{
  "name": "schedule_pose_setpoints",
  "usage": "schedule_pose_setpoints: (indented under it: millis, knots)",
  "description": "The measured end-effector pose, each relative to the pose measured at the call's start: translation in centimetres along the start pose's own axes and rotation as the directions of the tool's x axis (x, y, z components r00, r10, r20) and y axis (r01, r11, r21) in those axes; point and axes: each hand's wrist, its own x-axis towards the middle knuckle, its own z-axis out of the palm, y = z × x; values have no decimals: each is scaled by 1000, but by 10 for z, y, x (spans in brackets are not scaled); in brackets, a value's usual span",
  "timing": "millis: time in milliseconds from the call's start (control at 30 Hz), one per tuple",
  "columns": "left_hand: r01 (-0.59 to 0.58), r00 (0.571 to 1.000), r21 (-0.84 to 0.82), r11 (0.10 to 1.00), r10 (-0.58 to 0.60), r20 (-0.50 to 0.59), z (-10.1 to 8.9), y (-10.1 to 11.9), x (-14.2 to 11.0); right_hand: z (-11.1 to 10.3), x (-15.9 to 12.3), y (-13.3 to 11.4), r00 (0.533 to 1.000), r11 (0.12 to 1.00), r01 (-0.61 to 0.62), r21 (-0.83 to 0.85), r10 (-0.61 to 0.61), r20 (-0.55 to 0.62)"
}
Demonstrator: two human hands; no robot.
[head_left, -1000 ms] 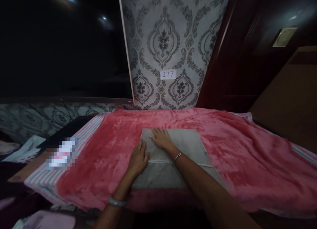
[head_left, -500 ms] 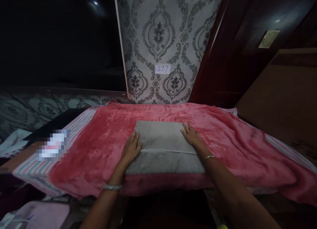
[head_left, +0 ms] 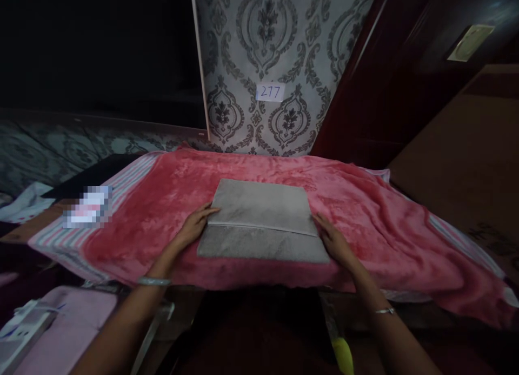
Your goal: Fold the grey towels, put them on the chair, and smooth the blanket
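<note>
A grey folded cloth [head_left: 261,218] lies flat in the middle of a red fleece blanket [head_left: 365,223] spread over a table. My left hand [head_left: 193,225] rests at the cloth's left edge, fingers stretched out and touching the fold line. At the right edge my right hand [head_left: 334,239] lies with its fingers extended against the cloth's side. Neither hand grips anything. Each wrist wears a bangle.
A patterned wallpaper wall with a "277" label [head_left: 270,91] stands behind the table. Dark wooden furniture [head_left: 458,147] is at the right. A pink item [head_left: 68,331] lies at the lower left, and a yellow-green object [head_left: 344,354] shows below the table edge.
My right hand slid from the cloth's left part across to its right edge. Both hands have drawn back to the cloth's two sides, and the view has tilted down.
</note>
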Motion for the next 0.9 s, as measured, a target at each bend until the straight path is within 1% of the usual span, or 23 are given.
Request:
schedule_pose_setpoints:
  millis: [100,167,233,333,400,467,533,633,700,733,800,833,900]
  knots:
    - [-73,994,109,991,63,85,-12,-1,-13,-7,-22,1,992,995,102,15,-103,74]
    - [-105,987,166,980,82,141,-17,-1,-19,-11,-28,0,982,990,141,20,-143,123]
    - [-131,976,195,972,92,195,-21,-1,-20,-14,-29,-2,976,988,149,31,-152,153]
    - [-169,964,209,963,118,238,-25,-3,-17,-13,-22,-6,981,991,130,35,-133,138]
    - [-204,963,221,954,155,219,-24,-4,-16,-10,-16,-11,987,992,121,27,-123,104]
    - [-239,965,233,943,204,164,-21,-3,-16,-8,-10,-17,990,992,118,44,-121,76]
    - [-251,967,212,945,235,97,-18,0,-16,-7,-4,-25,993,990,101,101,-106,49]
    - [-247,968,62,967,249,-15,-15,10,-12,-12,6,-38,997,959,83,271,-79,-23]
    - [-249,964,-73,966,240,-118,-16,22,-3,-21,16,-48,992,912,110,395,-74,-104]
    - [-240,960,-129,962,215,-182,-19,29,3,-28,23,-53,987,892,125,435,-65,-150]
    - [-184,936,-206,961,107,-336,-29,49,17,-45,37,-66,964,879,125,459,3,-267]
    - [-152,911,-229,962,47,-409,-36,61,24,-55,45,-73,942,884,109,454,54,-332]
    - [-115,859,-261,958,-36,-511,-52,85,39,-74,61,-88,878,891,83,447,147,-456]
